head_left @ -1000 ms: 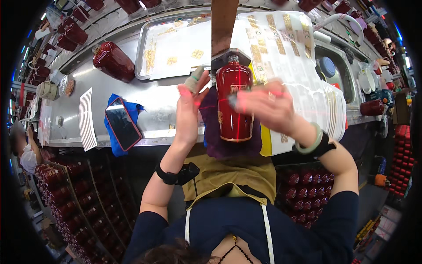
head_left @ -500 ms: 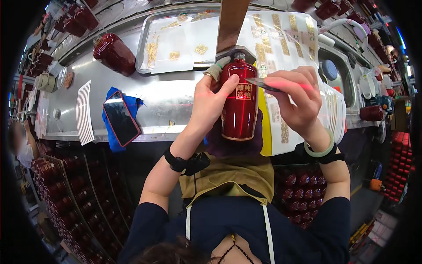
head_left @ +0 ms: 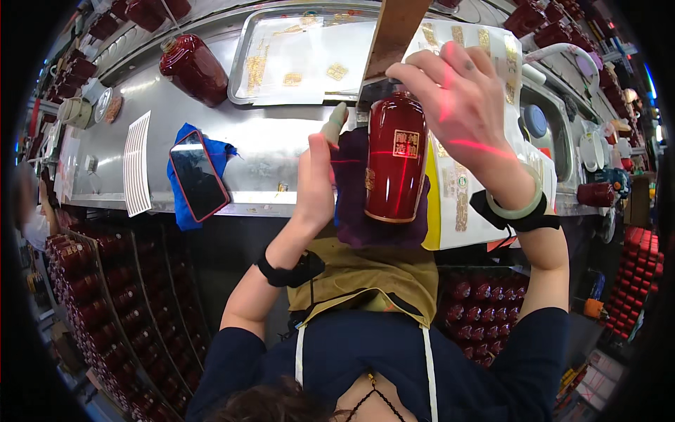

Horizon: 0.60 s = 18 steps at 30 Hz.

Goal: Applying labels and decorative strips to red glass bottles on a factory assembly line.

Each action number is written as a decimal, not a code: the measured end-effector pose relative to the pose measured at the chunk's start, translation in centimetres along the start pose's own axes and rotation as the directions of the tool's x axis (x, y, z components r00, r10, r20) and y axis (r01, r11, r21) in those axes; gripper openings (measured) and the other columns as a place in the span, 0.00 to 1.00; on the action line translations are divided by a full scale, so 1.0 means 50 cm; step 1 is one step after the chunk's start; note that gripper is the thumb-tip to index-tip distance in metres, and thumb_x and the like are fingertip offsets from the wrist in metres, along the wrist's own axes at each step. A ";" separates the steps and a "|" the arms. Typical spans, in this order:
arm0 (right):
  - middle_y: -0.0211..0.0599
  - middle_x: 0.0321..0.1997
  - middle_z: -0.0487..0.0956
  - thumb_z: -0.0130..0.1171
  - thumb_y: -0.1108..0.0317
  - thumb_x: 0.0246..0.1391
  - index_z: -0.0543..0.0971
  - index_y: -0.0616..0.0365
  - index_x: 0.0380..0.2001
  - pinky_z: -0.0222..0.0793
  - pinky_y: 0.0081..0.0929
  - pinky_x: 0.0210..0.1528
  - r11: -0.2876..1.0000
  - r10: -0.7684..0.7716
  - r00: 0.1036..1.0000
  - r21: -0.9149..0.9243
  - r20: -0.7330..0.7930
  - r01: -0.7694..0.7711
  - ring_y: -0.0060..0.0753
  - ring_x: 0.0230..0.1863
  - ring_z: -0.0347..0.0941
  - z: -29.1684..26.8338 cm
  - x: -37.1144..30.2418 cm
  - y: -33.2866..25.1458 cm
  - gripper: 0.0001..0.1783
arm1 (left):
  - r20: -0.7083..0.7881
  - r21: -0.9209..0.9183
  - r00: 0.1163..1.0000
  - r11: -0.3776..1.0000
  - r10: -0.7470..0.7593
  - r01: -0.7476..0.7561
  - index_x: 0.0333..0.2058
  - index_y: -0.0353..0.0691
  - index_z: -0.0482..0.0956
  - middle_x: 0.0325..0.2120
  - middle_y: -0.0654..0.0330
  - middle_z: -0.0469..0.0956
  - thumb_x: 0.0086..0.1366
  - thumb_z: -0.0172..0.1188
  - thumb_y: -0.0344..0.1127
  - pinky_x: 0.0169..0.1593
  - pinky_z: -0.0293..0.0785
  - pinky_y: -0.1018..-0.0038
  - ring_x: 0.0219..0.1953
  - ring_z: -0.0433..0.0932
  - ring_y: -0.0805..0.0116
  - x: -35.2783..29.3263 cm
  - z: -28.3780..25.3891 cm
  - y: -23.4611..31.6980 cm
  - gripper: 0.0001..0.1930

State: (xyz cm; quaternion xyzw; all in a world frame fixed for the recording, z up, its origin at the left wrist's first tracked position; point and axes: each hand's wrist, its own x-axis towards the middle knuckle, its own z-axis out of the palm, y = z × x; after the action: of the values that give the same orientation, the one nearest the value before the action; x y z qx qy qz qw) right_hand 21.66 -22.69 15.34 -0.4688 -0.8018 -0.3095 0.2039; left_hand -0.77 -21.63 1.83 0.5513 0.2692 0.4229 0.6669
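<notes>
A glossy dark red bottle point(head_left: 395, 183) lies on a dark purple cloth point(head_left: 351, 204) in front of me, neck pointing away. It bears a gold square label point(head_left: 408, 143) of characters and more gold trim at its left edge. My right hand point(head_left: 460, 105) reaches over the neck end, its fingers curled round the neck; the thumb is hidden. The tweezers are not visible. My left hand point(head_left: 315, 179) is off the bottle, just left of it, thumb and fingers stretched out and holding nothing. A pale finger cot point(head_left: 335, 121) covers one of its fingertips.
A metal tray point(head_left: 235, 77) with gold stickers lies behind, beside an upright wooden board point(head_left: 394, 39). Left are another red bottle point(head_left: 193, 70), a striped sheet point(head_left: 137, 165) and a phone point(head_left: 199, 176) on blue cloth. White sticker sheets point(head_left: 450, 232) and a sink point(head_left: 555, 119) are right.
My left hand has let go of the bottle and drawn back left. My right hand has moved up from the label to the neck; the tweezers have gone from sight. The bottle has turned slightly.
</notes>
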 end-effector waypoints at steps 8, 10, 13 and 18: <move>0.31 0.33 0.82 0.69 0.71 0.48 0.82 0.54 0.36 0.71 0.34 0.42 0.920 0.274 0.961 0.295 -0.019 -0.257 0.38 0.36 0.77 -0.050 -0.041 0.018 0.10 | 0.233 0.654 0.922 0.651 0.310 -0.384 0.66 0.29 0.67 0.67 0.37 0.64 0.47 0.80 0.44 0.71 0.57 0.51 0.71 0.61 0.38 -0.109 0.055 0.016 0.50; 0.31 0.33 0.83 0.70 0.73 0.46 0.83 0.54 0.36 0.71 0.33 0.42 0.906 0.241 0.970 0.367 -0.039 -0.210 0.39 0.36 0.77 -0.043 -0.052 -0.004 0.11 | 0.239 0.699 0.906 0.586 0.349 -0.410 0.65 0.30 0.70 0.67 0.37 0.66 0.47 0.80 0.39 0.70 0.58 0.50 0.71 0.62 0.38 -0.104 0.058 0.019 0.46; 0.26 0.37 0.81 0.65 0.71 0.43 0.83 0.51 0.35 0.73 0.31 0.39 0.934 0.063 0.998 0.353 -0.014 -0.054 0.31 0.37 0.76 -0.022 -0.122 -0.054 0.12 | 0.256 0.707 0.901 0.568 0.350 -0.421 0.60 0.35 0.77 0.67 0.38 0.66 0.50 0.77 0.32 0.70 0.60 0.50 0.70 0.63 0.38 -0.109 0.070 0.021 0.36; 0.25 0.31 0.77 0.65 0.68 0.49 0.84 0.49 0.36 0.72 0.32 0.38 0.788 0.129 0.987 0.593 0.100 -0.163 0.31 0.32 0.72 -0.027 -0.115 -0.110 0.09 | -0.051 0.559 0.977 0.816 0.208 -0.145 0.67 0.27 0.62 0.64 0.43 0.70 0.47 0.81 0.31 0.68 0.65 0.62 0.67 0.69 0.52 -0.138 0.084 -0.007 0.50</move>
State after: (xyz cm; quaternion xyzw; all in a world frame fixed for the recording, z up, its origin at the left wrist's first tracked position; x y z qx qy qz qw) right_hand 19.65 -29.25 11.08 -0.4489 -0.8250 -0.0108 0.3432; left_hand -0.66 -29.73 1.81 0.7188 0.3635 0.4167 0.4215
